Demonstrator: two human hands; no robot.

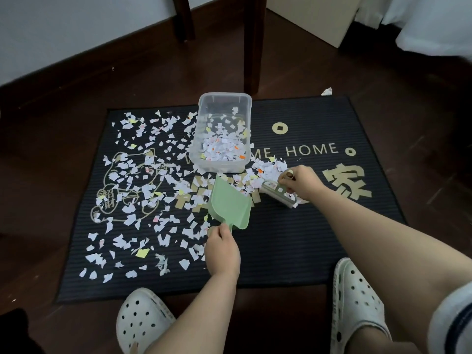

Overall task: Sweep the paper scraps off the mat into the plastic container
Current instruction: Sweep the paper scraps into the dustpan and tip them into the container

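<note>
A black doormat [293,238] with gold lettering lies on the floor. Its left half is strewn with several white and coloured paper scraps [132,190]. A clear plastic container [222,100] stands on the mat's upper middle, with scraps piled at its near end. My left hand [222,251] grips the handle of a green dustpan [229,203], whose mouth faces a heap of scraps [265,169] just in front of the container. My right hand [301,182] holds a small green brush [278,195] at the right edge of that heap.
Dark wooden furniture legs [251,44] stand on the wood floor behind the mat. A single scrap [327,92] lies off the mat's far right corner. My two white perforated clogs [143,320] sit at the mat's near edge. A pale cabinet [321,19] stands at the back right.
</note>
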